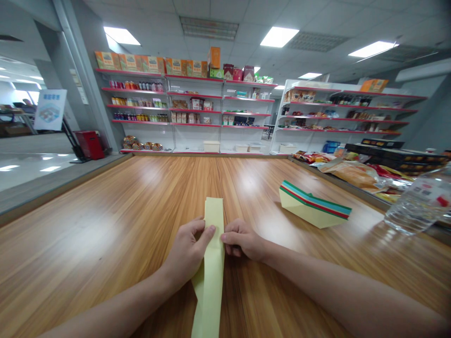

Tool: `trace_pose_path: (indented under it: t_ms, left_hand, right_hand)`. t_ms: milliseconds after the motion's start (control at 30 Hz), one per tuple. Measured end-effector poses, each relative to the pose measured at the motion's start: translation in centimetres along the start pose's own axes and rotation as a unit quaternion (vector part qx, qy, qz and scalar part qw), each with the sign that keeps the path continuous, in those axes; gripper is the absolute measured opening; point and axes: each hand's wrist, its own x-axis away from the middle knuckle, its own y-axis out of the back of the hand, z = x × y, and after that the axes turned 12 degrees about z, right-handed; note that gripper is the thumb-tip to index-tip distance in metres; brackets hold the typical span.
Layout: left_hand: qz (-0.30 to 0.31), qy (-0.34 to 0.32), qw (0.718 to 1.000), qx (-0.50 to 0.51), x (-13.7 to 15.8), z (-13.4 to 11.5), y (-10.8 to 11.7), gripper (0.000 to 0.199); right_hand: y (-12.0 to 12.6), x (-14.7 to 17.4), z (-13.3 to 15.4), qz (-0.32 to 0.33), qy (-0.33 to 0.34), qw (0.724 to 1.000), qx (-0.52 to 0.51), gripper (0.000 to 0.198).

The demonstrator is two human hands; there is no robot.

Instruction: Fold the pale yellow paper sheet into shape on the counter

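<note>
A long strip of folded pale yellow paper runs from the near edge of the view up the middle of the table. My left hand grips its left side, the thumb lying on top and the fingers hidden behind or beneath. On the opposite edge, my right hand pinches the paper between thumb and curled fingers. A loose flap shows at the lower left of the strip. To the right sits a folded paper boat, pale yellow below with green, blue and red bands along its rim.
The wood-grain table spreads around my hands. A clear plastic bottle stands at the right. Behind it lie snack packets and black boxes. Stocked shelves line the back wall.
</note>
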Motion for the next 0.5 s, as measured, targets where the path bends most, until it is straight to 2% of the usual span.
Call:
trace_pose_path:
  t_ms: [233,500]
  left_hand:
    - [-0.006,0.003,1.000,-0.004,-0.02,-0.17,-0.07,0.034]
    - [-0.026,-0.006,0.999,0.018,0.08,-0.73,-0.11,0.033]
  right_hand:
    - [-0.21,0.17,0.74,0.008,-0.001,0.999,0.045,0.030]
    - [0.14,0.12,-0.02,0.010,0.021,1.000,-0.008,0.031]
